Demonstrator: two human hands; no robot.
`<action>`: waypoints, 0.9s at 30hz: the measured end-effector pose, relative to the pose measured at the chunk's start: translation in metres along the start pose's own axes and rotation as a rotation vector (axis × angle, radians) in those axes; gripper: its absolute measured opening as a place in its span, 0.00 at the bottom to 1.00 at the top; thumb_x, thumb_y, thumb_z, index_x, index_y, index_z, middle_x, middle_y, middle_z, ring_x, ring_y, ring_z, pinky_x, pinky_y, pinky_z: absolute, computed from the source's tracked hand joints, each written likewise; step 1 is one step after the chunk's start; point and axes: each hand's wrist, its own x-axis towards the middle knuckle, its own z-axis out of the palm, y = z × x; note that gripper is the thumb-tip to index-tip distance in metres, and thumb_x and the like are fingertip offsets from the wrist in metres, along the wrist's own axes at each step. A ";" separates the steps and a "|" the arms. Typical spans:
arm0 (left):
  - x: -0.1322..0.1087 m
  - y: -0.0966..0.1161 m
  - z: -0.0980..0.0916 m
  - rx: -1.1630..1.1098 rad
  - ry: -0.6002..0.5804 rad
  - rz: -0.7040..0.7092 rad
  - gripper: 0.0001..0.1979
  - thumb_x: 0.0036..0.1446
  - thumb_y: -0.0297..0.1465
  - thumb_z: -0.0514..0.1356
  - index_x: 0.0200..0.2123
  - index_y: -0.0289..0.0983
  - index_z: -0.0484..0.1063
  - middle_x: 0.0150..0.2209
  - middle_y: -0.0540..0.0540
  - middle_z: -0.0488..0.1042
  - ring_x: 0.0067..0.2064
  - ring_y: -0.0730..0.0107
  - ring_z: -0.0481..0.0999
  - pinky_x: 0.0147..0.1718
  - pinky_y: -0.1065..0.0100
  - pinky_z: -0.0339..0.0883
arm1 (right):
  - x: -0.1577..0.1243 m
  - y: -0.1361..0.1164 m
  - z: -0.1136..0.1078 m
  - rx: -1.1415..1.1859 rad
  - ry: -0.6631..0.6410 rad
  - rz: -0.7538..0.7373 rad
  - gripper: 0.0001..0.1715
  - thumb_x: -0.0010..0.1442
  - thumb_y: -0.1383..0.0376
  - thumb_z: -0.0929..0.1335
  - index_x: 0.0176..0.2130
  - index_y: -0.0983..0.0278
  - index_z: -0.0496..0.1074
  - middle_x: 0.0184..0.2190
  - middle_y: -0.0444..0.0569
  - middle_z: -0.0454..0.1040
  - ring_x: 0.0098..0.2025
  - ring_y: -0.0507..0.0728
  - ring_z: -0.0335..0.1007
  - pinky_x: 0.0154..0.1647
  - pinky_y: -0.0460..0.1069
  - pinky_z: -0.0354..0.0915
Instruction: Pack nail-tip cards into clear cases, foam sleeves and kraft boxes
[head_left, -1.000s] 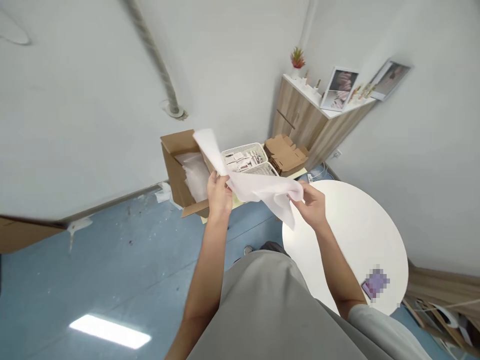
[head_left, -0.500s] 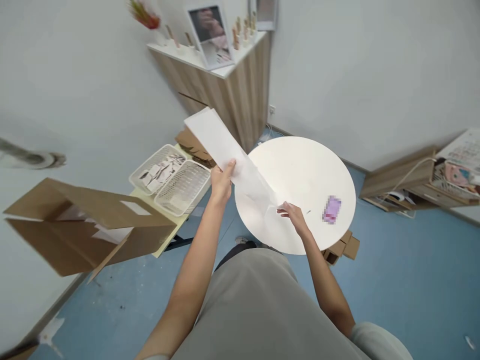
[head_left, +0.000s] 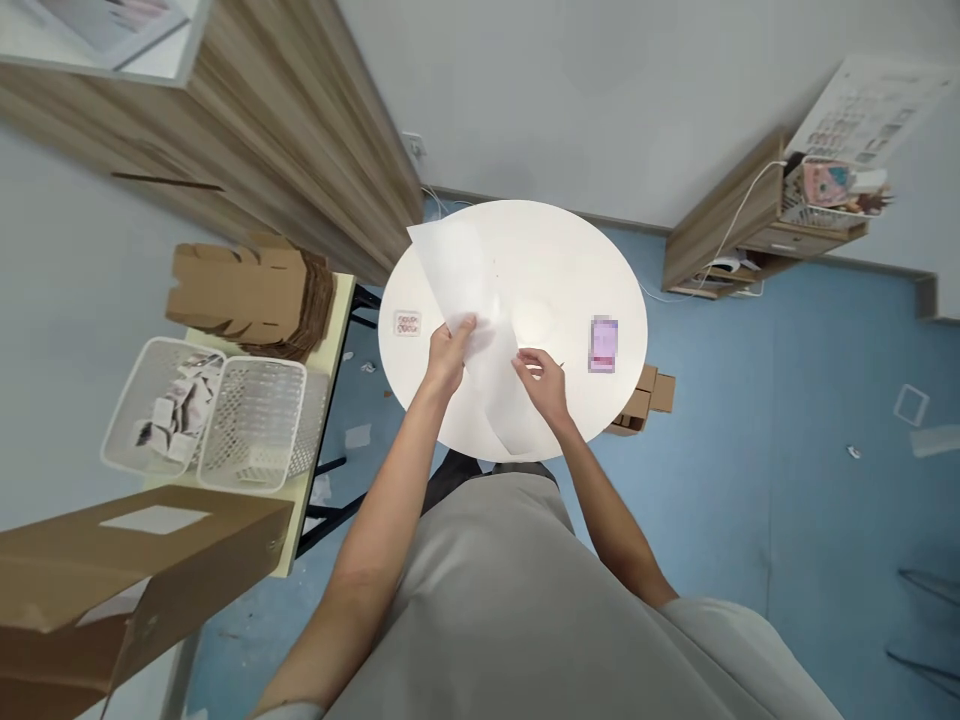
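A white sheet (head_left: 450, 262) is held over the round white table (head_left: 559, 245).
The left hand (head_left: 448, 355) grips the sheet near its middle, thumb on top; the right hand (head_left: 545, 387), fingers half curled, is at its right edge, though whether it pinches it cannot be told. A small flat red-marked piece (head_left: 407, 323) lies on the table's left, a blurred purple item (head_left: 603, 345) on its right. To the left, a yellow table (head_left: 342, 300) bears stacked flat cardboard (head_left: 240, 290) at the far end and white baskets (head_left: 301, 430) nearer.
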 end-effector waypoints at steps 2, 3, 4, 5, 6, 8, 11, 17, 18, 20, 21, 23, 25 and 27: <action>0.003 -0.002 -0.001 0.003 -0.039 -0.020 0.29 0.48 0.51 0.80 0.43 0.36 0.83 0.43 0.38 0.87 0.52 0.49 0.87 0.51 0.56 0.82 | 0.013 -0.007 0.014 0.007 0.006 0.026 0.29 0.61 0.44 0.76 0.52 0.61 0.80 0.52 0.55 0.85 0.52 0.60 0.82 0.52 0.55 0.80; 0.004 -0.002 -0.003 0.002 -0.056 -0.027 0.29 0.48 0.51 0.80 0.42 0.36 0.83 0.43 0.38 0.87 0.52 0.49 0.87 0.50 0.56 0.82 | 0.018 -0.010 0.022 0.001 0.017 0.043 0.29 0.60 0.45 0.77 0.52 0.60 0.80 0.51 0.53 0.85 0.50 0.59 0.82 0.51 0.54 0.79; 0.006 -0.002 -0.005 0.002 -0.072 -0.031 0.29 0.48 0.52 0.80 0.42 0.36 0.83 0.43 0.38 0.87 0.52 0.49 0.87 0.50 0.57 0.82 | 0.023 -0.013 0.029 -0.010 0.033 0.058 0.30 0.59 0.45 0.78 0.51 0.60 0.80 0.49 0.52 0.85 0.48 0.58 0.81 0.50 0.53 0.79; 0.008 -0.001 -0.008 0.001 -0.087 -0.033 0.28 0.48 0.52 0.80 0.42 0.36 0.83 0.43 0.38 0.87 0.52 0.49 0.87 0.50 0.57 0.82 | 0.027 -0.015 0.036 -0.025 0.050 0.070 0.30 0.58 0.45 0.79 0.51 0.60 0.80 0.47 0.51 0.84 0.47 0.58 0.81 0.49 0.53 0.79; 0.010 0.000 -0.012 0.001 -0.097 -0.033 0.28 0.48 0.52 0.80 0.42 0.37 0.83 0.43 0.38 0.87 0.52 0.49 0.86 0.50 0.57 0.82 | 0.030 -0.018 0.042 -0.044 0.066 0.077 0.30 0.57 0.45 0.79 0.50 0.60 0.80 0.45 0.49 0.84 0.46 0.57 0.80 0.49 0.53 0.79; 0.013 0.003 -0.019 -0.001 -0.107 -0.032 0.27 0.48 0.52 0.79 0.41 0.37 0.83 0.44 0.39 0.87 0.52 0.50 0.86 0.50 0.58 0.81 | 0.032 -0.025 0.055 -0.089 0.095 0.087 0.29 0.57 0.44 0.80 0.49 0.60 0.80 0.42 0.48 0.83 0.44 0.57 0.80 0.49 0.53 0.79; 0.017 0.009 -0.030 -0.021 -0.121 -0.037 0.26 0.50 0.51 0.78 0.43 0.37 0.83 0.46 0.38 0.87 0.54 0.52 0.86 0.54 0.58 0.80 | 0.031 -0.037 0.072 -0.159 0.153 0.096 0.30 0.58 0.42 0.79 0.49 0.59 0.79 0.41 0.46 0.82 0.42 0.58 0.79 0.49 0.55 0.78; 0.024 0.016 -0.049 -0.084 -0.158 -0.070 0.26 0.53 0.49 0.78 0.45 0.36 0.84 0.48 0.38 0.87 0.55 0.52 0.85 0.58 0.55 0.79 | 0.024 -0.050 0.102 -0.284 0.296 -0.019 0.28 0.63 0.39 0.76 0.43 0.59 0.77 0.48 0.51 0.81 0.45 0.59 0.78 0.45 0.54 0.76; 0.024 0.017 -0.051 -0.094 -0.171 -0.080 0.26 0.52 0.49 0.78 0.45 0.36 0.84 0.48 0.38 0.87 0.56 0.52 0.85 0.59 0.54 0.78 | 0.023 -0.051 0.106 -0.308 0.316 -0.040 0.28 0.64 0.39 0.75 0.42 0.59 0.77 0.48 0.52 0.81 0.44 0.59 0.78 0.45 0.54 0.75; 0.022 0.022 -0.055 -0.120 -0.205 -0.102 0.27 0.52 0.50 0.79 0.45 0.36 0.84 0.48 0.38 0.87 0.58 0.50 0.85 0.62 0.52 0.77 | 0.022 -0.053 0.115 -0.338 0.352 -0.064 0.27 0.66 0.39 0.74 0.40 0.59 0.77 0.45 0.51 0.80 0.42 0.58 0.77 0.45 0.54 0.75; 0.021 0.024 -0.057 -0.138 -0.227 -0.115 0.28 0.51 0.50 0.80 0.46 0.36 0.84 0.48 0.38 0.87 0.60 0.49 0.84 0.64 0.51 0.77 | 0.022 -0.054 0.119 -0.340 0.365 -0.068 0.26 0.68 0.39 0.73 0.40 0.59 0.77 0.44 0.51 0.81 0.41 0.58 0.77 0.45 0.54 0.75; 0.019 0.031 -0.060 -0.198 -0.275 -0.141 0.30 0.54 0.54 0.78 0.48 0.38 0.83 0.51 0.39 0.87 0.64 0.47 0.82 0.67 0.50 0.75 | 0.021 -0.056 0.124 -0.310 0.368 -0.070 0.26 0.70 0.40 0.72 0.41 0.60 0.79 0.45 0.51 0.82 0.41 0.58 0.77 0.46 0.54 0.76; 0.018 0.036 -0.064 -0.279 -0.322 -0.167 0.33 0.59 0.61 0.72 0.52 0.39 0.83 0.55 0.39 0.86 0.68 0.45 0.80 0.68 0.50 0.74 | 0.019 -0.060 0.127 -0.245 0.332 -0.079 0.26 0.72 0.41 0.70 0.44 0.60 0.82 0.46 0.52 0.83 0.45 0.59 0.79 0.47 0.53 0.76; 0.019 0.039 -0.068 -0.336 -0.354 -0.195 0.38 0.62 0.66 0.64 0.56 0.39 0.82 0.58 0.38 0.85 0.69 0.43 0.78 0.68 0.49 0.75 | 0.018 -0.063 0.126 -0.185 0.279 -0.093 0.26 0.73 0.42 0.69 0.47 0.59 0.84 0.47 0.52 0.84 0.48 0.60 0.80 0.46 0.52 0.77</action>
